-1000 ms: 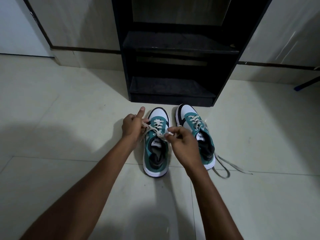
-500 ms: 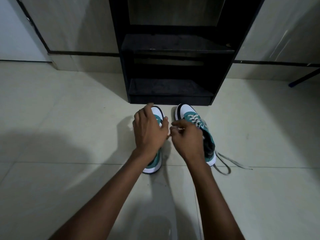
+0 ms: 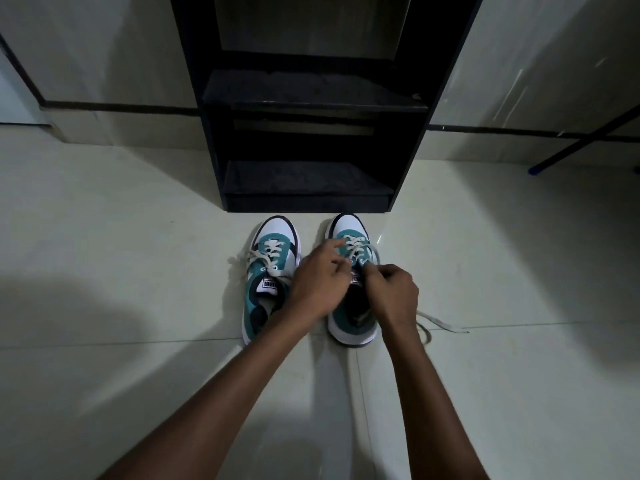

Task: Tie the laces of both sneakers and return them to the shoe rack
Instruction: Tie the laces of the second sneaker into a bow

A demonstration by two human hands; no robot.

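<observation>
Two teal and white sneakers stand side by side on the floor, toes toward the black shoe rack [image 3: 311, 98]. The left sneaker [image 3: 268, 271] has a tied bow of cream lace on top. Over the right sneaker [image 3: 353, 320], my left hand [image 3: 318, 285] pinches at the lacing near the upper eyelets, and my right hand [image 3: 393, 292] is closed on the lace near the tongue. A loose lace end [image 3: 438, 323] trails on the floor to the right of that shoe.
The rack has two dark shelves, both bare, just beyond the toes. Pale floor tiles [image 3: 104, 237] spread left and right. A dark blue pole [image 3: 585, 140] slants down at the far right by the wall.
Both hands have left the left sneaker, whose lace now sits in a bow, and have shifted right onto the right sneaker's laces.
</observation>
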